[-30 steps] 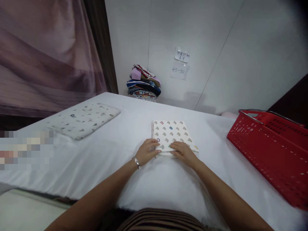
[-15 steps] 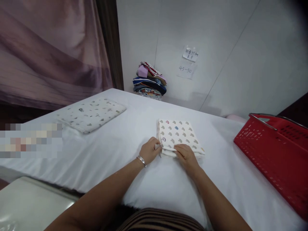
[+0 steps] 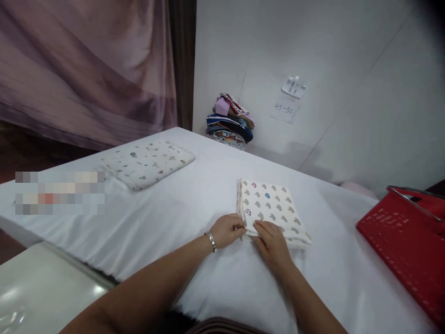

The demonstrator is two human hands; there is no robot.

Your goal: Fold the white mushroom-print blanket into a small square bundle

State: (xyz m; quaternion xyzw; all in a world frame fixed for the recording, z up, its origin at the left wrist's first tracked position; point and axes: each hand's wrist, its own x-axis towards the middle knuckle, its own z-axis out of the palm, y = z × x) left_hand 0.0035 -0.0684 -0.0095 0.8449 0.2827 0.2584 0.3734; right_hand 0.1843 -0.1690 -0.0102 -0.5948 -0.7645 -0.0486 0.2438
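Note:
A folded white cloth (image 3: 271, 208) printed with grey mushroom shapes lies on the white-sheeted table (image 3: 181, 218), in the middle of the view. My left hand (image 3: 227, 229), with a silver bracelet on the wrist, pinches the cloth's near left corner with curled fingers. My right hand (image 3: 273, 243) grips the near edge just beside it, thumb on top of the cloth. A second folded printed cloth (image 3: 148, 162) lies flat at the table's far left, out of reach of both hands.
A red plastic basket (image 3: 406, 246) with a metal handle stands at the right edge of the table. A pile of colourful folded fabrics (image 3: 231, 123) rests against the white wall at the back. A purple curtain (image 3: 79, 69) hangs on the left.
The view has swung to the left, so everything sits further right in the picture. Both hands have slid back from the top of the cloth to its near edge and closed on it.

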